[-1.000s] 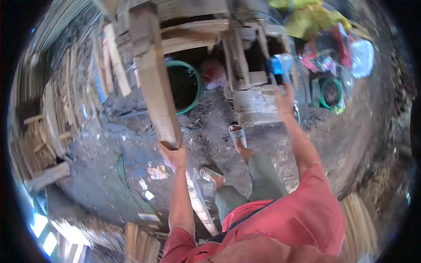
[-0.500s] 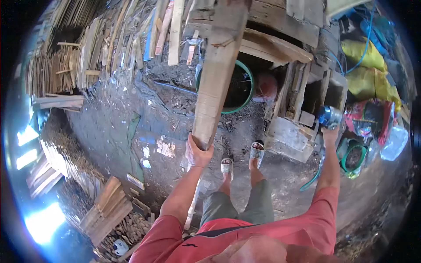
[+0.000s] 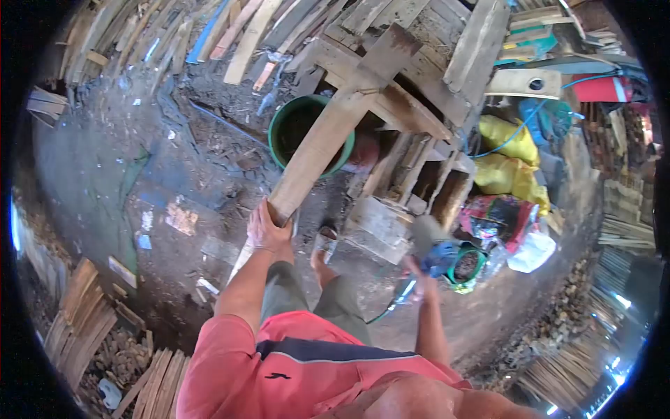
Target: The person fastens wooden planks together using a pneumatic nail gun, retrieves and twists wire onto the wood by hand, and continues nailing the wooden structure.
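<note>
My left hand (image 3: 269,229) is closed around the near end of a long wooden beam (image 3: 317,150). The beam slopes away from me over a green bucket (image 3: 282,133), and its far part lies on the stacked timber. In my right hand (image 3: 417,281) is a blue-and-grey power tool (image 3: 440,258), smeared by motion, so its exact kind is unclear. A cord or hose (image 3: 398,299) trails from its grip. The tool is in front of a rough wooden block structure (image 3: 380,227), beside a small green bucket (image 3: 466,268) with dark contents.
Yellow sacks (image 3: 504,174), a pink-and-black bag (image 3: 488,216) and a clear plastic container (image 3: 532,251) lie at the right. A blue hose (image 3: 523,124) crosses the sacks. Planks (image 3: 251,42) line the back; split wood (image 3: 80,325) lies at the lower left.
My view has turned to the right. My right hand has brought the power tool from beside the wooden structure nearer to my body. My left hand still grips the beam.
</note>
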### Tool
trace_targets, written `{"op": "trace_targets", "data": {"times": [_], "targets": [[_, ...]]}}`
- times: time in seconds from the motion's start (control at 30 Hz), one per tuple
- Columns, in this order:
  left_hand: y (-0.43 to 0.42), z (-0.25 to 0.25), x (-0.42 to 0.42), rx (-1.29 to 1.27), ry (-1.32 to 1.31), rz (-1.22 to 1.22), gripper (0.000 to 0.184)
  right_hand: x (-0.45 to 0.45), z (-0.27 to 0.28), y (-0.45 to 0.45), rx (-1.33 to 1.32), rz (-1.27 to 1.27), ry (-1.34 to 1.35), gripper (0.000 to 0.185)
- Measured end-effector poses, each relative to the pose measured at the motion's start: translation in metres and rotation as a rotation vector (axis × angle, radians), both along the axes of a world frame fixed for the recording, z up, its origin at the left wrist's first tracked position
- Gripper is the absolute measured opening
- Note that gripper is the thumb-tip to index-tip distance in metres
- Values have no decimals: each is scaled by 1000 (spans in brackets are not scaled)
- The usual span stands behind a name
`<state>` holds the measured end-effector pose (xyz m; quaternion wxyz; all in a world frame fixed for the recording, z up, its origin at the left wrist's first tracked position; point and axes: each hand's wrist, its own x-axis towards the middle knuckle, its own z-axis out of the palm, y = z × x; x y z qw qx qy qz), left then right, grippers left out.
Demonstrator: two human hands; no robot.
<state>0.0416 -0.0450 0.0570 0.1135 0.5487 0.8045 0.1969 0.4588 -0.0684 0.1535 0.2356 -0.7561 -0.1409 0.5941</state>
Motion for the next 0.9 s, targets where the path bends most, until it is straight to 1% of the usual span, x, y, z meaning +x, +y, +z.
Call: {"op": "trace_targets", "data": {"times": [0.03,0.07,0.1,0.17,0.2,0.23,0.27,0.3,0.33,0.43,0.47,0.5,0.57,0.63,0.67,0.73,0.77,0.87,0.9], "targets": [[0,2,2,-23,-41,5,95,-13,-9,-10,-62,-70,89,26],[4,9,4,41,-17,1,92,-40,18,2,-6,149,-38,26],[10,3,4,16,-40,16,92,-67,38,25,56,376,-158,25],[-4,-9,-7,-89,-66,27,92,-96,36,23,-27,441,-222,25],[-8,-15,-9,-21,-38,18,91,-104,31,21,-104,422,-176,26],[-10,-20,-10,-16,-36,5,91,-111,30,25,44,518,-219,25],[-4,-14,-12,-3,-34,-6,91,-119,34,34,200,614,-264,24],[-5,-8,-12,-4,-39,-24,90,-132,48,40,343,705,-307,23],[-5,-6,-12,-42,-80,-7,91,-141,66,52,262,646,-227,19],[-2,-3,-13,-6,-119,-4,91,-140,88,79,-4,415,-112,14],[-5,-10,-11,11,-103,8,91,-144,98,86,123,345,-63,14],[-4,-9,-10,-11,-99,11,91,-145,105,96,225,407,-96,15],[-3,-2,-14,-56,-87,6,91,-172,139,124,414,656,-403,15],[-2,-1,-15,-34,-103,1,92,-172,139,144,524,595,-364,15],[-1,-1,-16,-34,-106,-2,91,-184,153,157,403,621,-424,16],[-1,0,-16,-30,-114,-7,90,-184,150,165,665,688,-436,22],[-1,1,-16,-25,-118,-8,89,-183,148,168,715,771,-521,29],[1,3,-18,32,-110,-10,87,-194,149,183,627,518,-270,19],[1,3,-18,59,-104,-11,86,-199,152,184,595,463,-232,16]]}}
